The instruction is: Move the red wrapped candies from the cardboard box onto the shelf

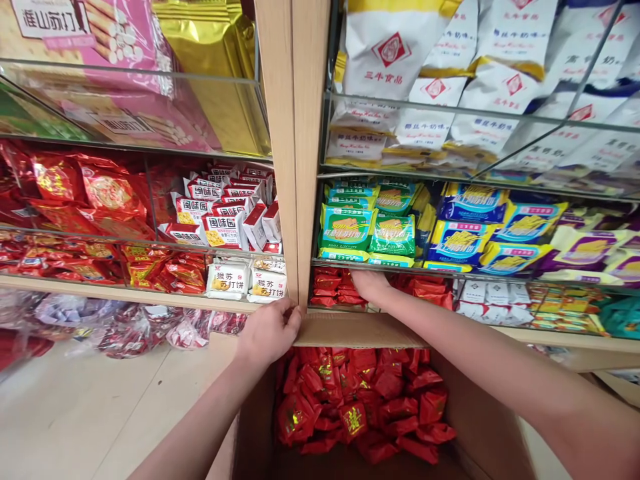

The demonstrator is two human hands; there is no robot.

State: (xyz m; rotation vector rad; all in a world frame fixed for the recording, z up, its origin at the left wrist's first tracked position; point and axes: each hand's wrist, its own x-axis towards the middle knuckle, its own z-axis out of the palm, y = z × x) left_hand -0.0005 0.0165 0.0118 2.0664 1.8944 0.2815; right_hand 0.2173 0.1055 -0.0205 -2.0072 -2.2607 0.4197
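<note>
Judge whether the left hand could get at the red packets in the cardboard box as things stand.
Likely yes. The box is open above the red packets, with nothing visible covering them, and the left hand is near the box's far flap.

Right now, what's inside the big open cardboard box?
Inside the cardboard box is a heap of shiny red packets, some with gold print. Whatever lies under the top packets is covered, so I can't tell how deep they go.
</note>
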